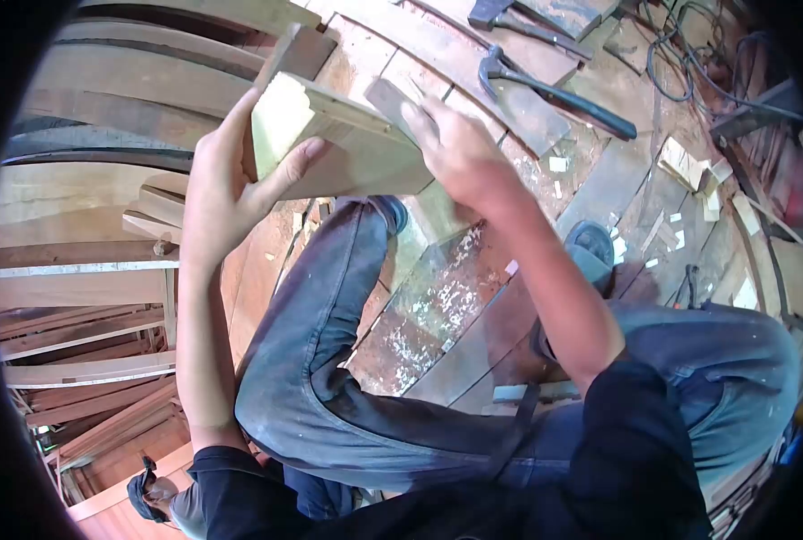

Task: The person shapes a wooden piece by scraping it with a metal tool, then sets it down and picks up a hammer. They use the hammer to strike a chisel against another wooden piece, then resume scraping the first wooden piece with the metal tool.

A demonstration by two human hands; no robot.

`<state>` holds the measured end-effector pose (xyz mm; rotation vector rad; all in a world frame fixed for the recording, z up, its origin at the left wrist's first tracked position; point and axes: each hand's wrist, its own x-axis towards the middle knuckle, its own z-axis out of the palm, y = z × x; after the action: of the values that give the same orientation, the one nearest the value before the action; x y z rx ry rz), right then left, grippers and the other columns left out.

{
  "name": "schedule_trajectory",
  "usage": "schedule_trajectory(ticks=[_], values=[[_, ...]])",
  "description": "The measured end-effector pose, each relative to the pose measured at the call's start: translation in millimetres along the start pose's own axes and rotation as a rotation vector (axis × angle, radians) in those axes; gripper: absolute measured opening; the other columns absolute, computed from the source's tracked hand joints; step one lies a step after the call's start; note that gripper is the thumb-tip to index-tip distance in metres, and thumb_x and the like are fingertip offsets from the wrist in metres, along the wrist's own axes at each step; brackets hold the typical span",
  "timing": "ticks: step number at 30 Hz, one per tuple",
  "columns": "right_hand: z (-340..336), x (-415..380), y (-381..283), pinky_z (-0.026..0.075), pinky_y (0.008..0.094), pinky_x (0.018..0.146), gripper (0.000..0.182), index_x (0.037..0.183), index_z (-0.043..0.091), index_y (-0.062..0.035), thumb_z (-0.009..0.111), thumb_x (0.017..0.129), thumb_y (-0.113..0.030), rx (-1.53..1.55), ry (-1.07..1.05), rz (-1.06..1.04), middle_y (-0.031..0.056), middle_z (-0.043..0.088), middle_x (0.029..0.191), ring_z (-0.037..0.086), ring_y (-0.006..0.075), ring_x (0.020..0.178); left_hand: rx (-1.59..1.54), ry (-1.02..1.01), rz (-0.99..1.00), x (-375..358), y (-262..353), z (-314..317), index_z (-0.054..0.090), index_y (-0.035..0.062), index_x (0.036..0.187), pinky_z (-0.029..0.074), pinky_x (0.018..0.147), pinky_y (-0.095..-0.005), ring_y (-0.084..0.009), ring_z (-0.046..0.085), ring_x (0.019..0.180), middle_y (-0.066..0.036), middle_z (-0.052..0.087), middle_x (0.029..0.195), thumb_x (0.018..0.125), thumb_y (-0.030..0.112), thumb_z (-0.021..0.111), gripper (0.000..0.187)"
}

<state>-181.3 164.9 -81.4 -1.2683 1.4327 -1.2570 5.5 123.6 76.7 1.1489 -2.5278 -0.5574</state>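
My left hand (239, 175) grips a wooden board (356, 162) at its near-left end, thumb across the pale, brightly lit end and fingers behind it. The board is held up over my bent knee. At the board's right end my closed right hand (464, 153) holds a flat grey-brown strip (388, 97), its far end sticking out past the fingers along the board's upper edge. I cannot tell what kind of tool or piece the strip is. A dark wooden block (304, 52) shows just beyond the board's far-left corner.
On the plank floor ahead lie a claw hammer (563, 94) and another dark-headed tool (527, 27). Wood offcuts (681, 164) and pale chips are scattered at right, near tangled cables (690, 54). Curved boards (104, 81) are stacked at left. Another person (158, 495) is at lower left.
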Motion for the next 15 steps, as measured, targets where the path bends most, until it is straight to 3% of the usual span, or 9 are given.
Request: schedule_trajectory(ticks=[1,2,3,5,7,9,11,13,15], values=[[-6,-4,-14,0.047,0.0441,0.096,0.055,0.125,0.059,0.0066,0.045,0.107,-0.044,0.004,-0.027,-0.031,0.0336,0.064,0.115,0.062,0.0454,0.111,-0.026,-0.006,0.002,-3,3,3,0.054,-0.0078,0.136,0.054,0.082,-0.0289,-0.0142,0.069,0.091,-0.016,0.074,0.101,0.089,0.020,0.079,0.061],[-3,-3,-23,0.050,0.0537,0.087,0.049,0.113,0.062,0.0012,0.042,0.106,-0.043,0.068,0.067,-0.286,0.0322,0.067,0.093,0.064,0.0506,0.097,-0.008,-0.035,-0.018,-6,11,4,0.052,-0.0121,0.130,0.051,0.088,-0.0254,-0.0104,0.061,0.101,-0.010,0.068,0.108,0.091,0.014,0.077,0.053],[-7,-9,-44,0.051,0.0536,0.084,0.049,0.110,0.062,0.0014,0.042,0.106,-0.043,0.061,0.062,-0.243,0.0324,0.067,0.090,0.063,0.0516,0.094,0.042,-0.086,-0.127,-7,12,1,0.052,-0.0115,0.130,0.051,0.087,-0.0254,-0.0101,0.061,0.100,-0.010,0.068,0.109,0.091,0.013,0.077,0.053],[-6,-4,-47,0.050,0.0537,0.084,0.051,0.114,0.062,0.0013,0.043,0.106,-0.045,0.188,-0.001,-0.253,0.0321,0.067,0.090,0.063,0.0521,0.094,-0.008,-0.053,-0.098,-11,8,1,0.053,-0.0111,0.128,0.052,0.082,-0.0248,-0.0097,0.061,0.096,-0.010,0.069,0.105,0.090,0.013,0.078,0.052],[10,5,-8,0.052,0.0537,0.086,0.055,0.126,0.059,0.0013,0.043,0.105,-0.048,0.023,-0.006,-0.166,0.0324,0.068,0.097,0.066,0.0508,0.095,0.144,0.091,0.090,-14,-7,0,0.060,-0.0069,0.108,0.044,0.054,-0.0242,-0.0072,0.054,0.060,-0.011,0.065,0.072,0.086,0.025,0.082,0.045],[19,10,27,0.053,0.0531,0.086,0.058,0.132,0.055,0.0015,0.043,0.106,-0.048,-0.130,-0.021,-0.025,0.0329,0.068,0.100,0.067,0.0501,0.094,0.179,0.077,0.088,-22,-5,-6,0.060,-0.0058,0.105,0.041,0.052,-0.0238,-0.0066,0.048,0.057,-0.009,0.058,0.066,0.084,0.024,0.084,0.044],[16,9,23,0.053,0.0526,0.087,0.058,0.130,0.056,0.0018,0.042,0.106,-0.049,-0.109,-0.001,-0.051,0.0324,0.069,0.100,0.068,0.0488,0.096,0.230,0.065,0.111,-24,-3,-6,0.060,-0.0049,0.104,0.044,0.054,-0.0244,-0.0092,0.056,0.058,-0.011,0.062,0.069,0.083,0.021,0.084,0.042],[21,-6,8,0.054,0.0527,0.087,0.057,0.126,0.056,0.0019,0.042,0.106,-0.049,-0.025,-0.057,0.003,0.0319,0.069,0.099,0.068,0.0479,0.098,0.286,0.072,0.208,-28,8,-11,0.060,-0.0048,0.106,0.053,0.062,-0.0282,-0.0200,0.072,0.069,-0.016,0.071,0.081,0.083,0.017,0.084,0.041],[7,-5,-34,0.053,0.0534,0.087,0.056,0.121,0.058,0.0019,0.041,0.106,-0.049,0.095,-0.160,0.070,0.0315,0.069,0.095,0.067,0.0476,0.101,0.302,0.112,0.170,-32,5,-18,0.059,-0.0043,0.107,0.054,0.062,-0.0294,-0.0206,0.073,0.070,-0.016,0.072,0.082,0.082,0.015,0.085,0.041]])
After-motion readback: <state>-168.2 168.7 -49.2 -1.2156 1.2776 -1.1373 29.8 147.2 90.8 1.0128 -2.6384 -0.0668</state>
